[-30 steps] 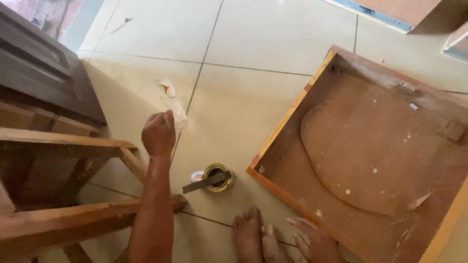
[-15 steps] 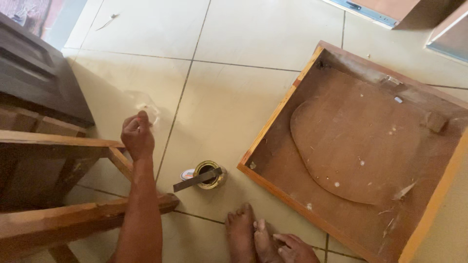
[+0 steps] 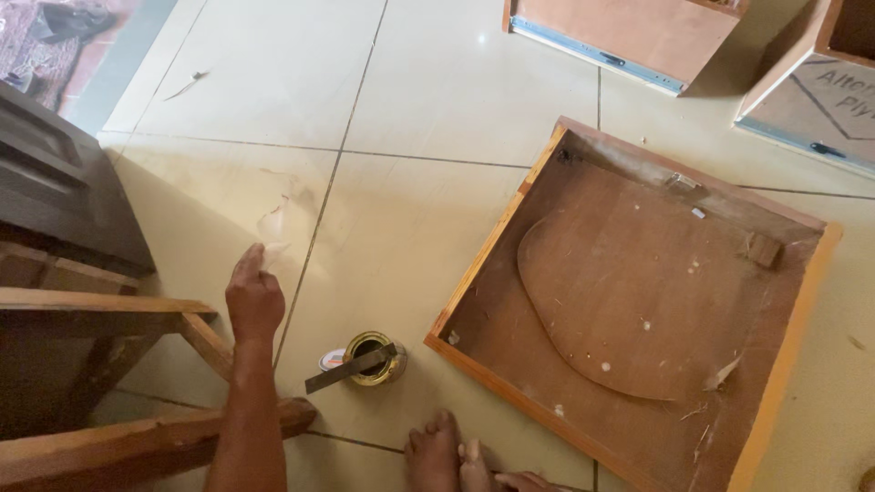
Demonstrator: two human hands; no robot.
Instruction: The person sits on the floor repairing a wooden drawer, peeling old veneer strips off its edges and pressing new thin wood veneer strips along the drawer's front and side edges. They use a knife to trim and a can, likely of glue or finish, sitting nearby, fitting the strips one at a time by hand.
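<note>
On the tiled floor [image 3: 437,100], at far left, standing dark wooden furniture [image 3: 64,196] with pale wooden rails [image 3: 100,301] below. Just right of the rails, reaching forward with the left hand [image 3: 253,299], fingers [image 3: 246,266] drawn together and pinching a crumpled whitish scrap [image 3: 278,223] against the floor. Near the wrist, sitting on the floor a small open tin [image 3: 372,358], a flat metal blade [image 3: 351,367] lying across its rim. Right of the tin, lying an upturned wooden drawer [image 3: 638,301], a rounded brown panel [image 3: 629,282] inside. At the bottom edge, showing a bare foot [image 3: 436,456] and only the fingertips of the right hand [image 3: 524,480], grip impossible to tell. Beyond, resting more drawers [image 3: 629,27].
</note>
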